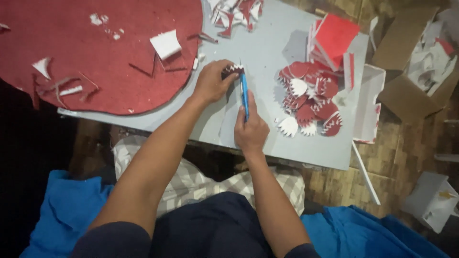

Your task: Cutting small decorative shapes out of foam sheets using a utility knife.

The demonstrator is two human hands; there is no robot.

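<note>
My left hand [211,82] pins a small red piece with a white zigzag edge [233,70] to the grey board [267,52]. In my right hand [251,129] is a blue craft knife [245,93], gripped like a pen, its tip at the piece's right edge. Right of the knife lies a pile of several finished red and white toothed pieces [311,102].
A large red felt-like sheet [95,52] with offcuts and a white scrap [166,44] covers the board's left side. Red and white squares [332,38] are stacked at the back right. Cardboard boxes [411,71] and a white box [432,200] sit on the wooden floor at right.
</note>
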